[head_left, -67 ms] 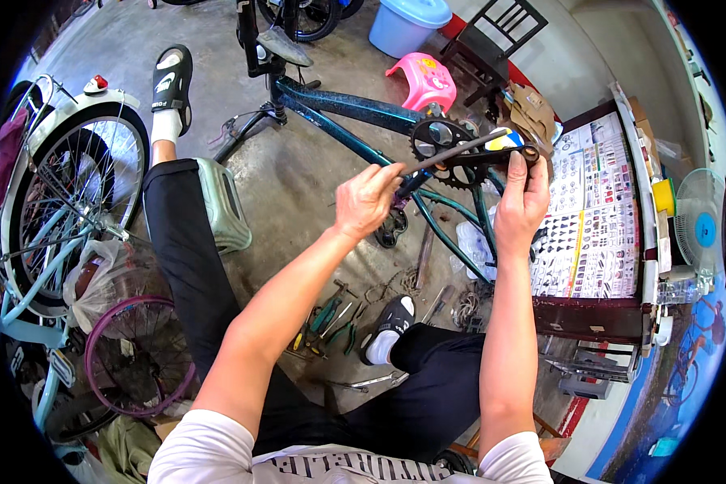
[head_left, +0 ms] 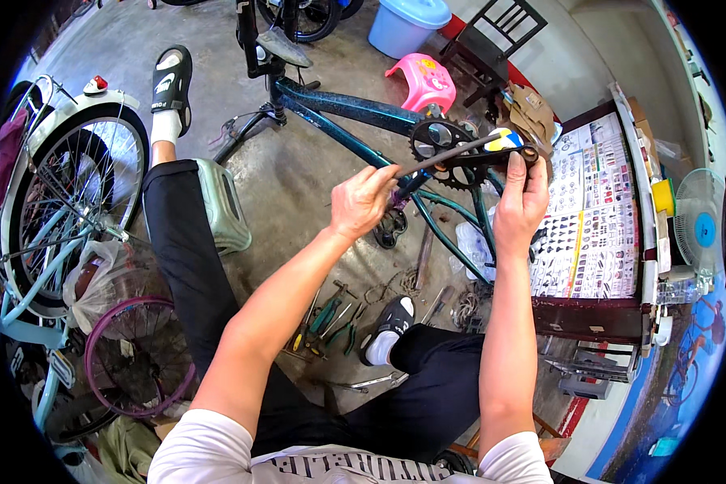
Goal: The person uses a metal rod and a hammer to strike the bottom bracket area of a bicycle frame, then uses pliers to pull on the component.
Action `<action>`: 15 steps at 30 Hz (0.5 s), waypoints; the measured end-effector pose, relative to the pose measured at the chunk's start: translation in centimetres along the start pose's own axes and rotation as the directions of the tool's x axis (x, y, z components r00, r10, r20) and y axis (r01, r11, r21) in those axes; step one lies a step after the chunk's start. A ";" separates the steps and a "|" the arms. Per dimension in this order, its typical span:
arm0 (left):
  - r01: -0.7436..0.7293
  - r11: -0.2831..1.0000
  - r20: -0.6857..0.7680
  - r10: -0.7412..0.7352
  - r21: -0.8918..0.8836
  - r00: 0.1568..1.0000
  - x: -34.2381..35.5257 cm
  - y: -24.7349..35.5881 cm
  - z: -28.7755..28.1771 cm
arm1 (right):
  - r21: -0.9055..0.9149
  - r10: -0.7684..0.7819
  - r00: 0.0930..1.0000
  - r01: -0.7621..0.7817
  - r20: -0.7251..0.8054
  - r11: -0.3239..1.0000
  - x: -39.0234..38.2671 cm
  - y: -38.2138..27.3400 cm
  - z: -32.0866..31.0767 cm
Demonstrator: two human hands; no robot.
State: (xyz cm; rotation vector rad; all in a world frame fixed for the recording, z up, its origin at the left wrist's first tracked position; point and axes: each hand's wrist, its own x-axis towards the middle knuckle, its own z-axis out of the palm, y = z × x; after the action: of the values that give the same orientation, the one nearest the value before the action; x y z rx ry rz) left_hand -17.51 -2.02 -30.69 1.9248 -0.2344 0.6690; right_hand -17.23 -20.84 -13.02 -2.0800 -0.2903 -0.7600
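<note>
A thin dark grey rod [head_left: 448, 154], which looks like a round file, slants up and right from my left hand [head_left: 363, 199], whose fingers are closed round its near end. Its far end lies by the outer end of a black crank arm [head_left: 492, 160]. My right hand [head_left: 522, 202] pinches that end of the crank arm, thumb below the hole. The arm belongs to a toothed black chainring [head_left: 427, 145] on a dark teal bicycle frame [head_left: 355, 109]. Whether the rod touches the crank arm I cannot tell.
Pliers and screwdrivers [head_left: 327, 323] and a spanner [head_left: 371, 381] lie on the floor between my feet. A paper-covered cabinet [head_left: 593, 210] stands at the right. A pink stool [head_left: 427, 81] is beyond the frame. At left are a light blue bicycle [head_left: 48, 266] and a purple wheel rim [head_left: 97, 355].
My left hand has drawn the rod slightly back to the left and down. The right hand and the crank arm look unmoved.
</note>
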 end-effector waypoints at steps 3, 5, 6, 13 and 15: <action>0.010 1.000 0.029 -0.010 -0.013 1.000 -0.7 -1.7 0.1 | 0.069 0.010 1.000 -0.008 -0.014 0.998 -0.1 0.3 0.3; 0.012 0.998 0.013 -0.011 -0.055 1.000 -0.8 -1.9 0.6 | 0.078 0.024 1.000 -0.024 -0.001 0.997 -0.3 0.2 0.3; 0.005 0.997 -0.014 -0.007 -0.083 1.000 -0.3 -1.5 1.1 | 0.084 0.031 0.999 -0.032 0.009 0.996 -0.3 0.1 0.4; 0.085 0.992 0.051 -0.080 -0.097 0.995 2.9 3.1 1.7 | 0.109 0.033 0.999 -0.032 -0.010 0.994 -0.2 -0.2 0.7; 0.071 0.995 0.040 -0.069 -0.072 0.997 1.5 1.4 1.3 | 0.100 0.012 1.000 -0.011 -0.005 0.995 0.0 0.2 0.6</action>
State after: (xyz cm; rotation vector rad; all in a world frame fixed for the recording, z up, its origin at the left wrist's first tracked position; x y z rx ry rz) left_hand -16.46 -3.61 -29.21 1.8675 -0.2111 0.5711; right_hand -16.88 -20.52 -13.38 -1.9832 -0.3069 -0.7296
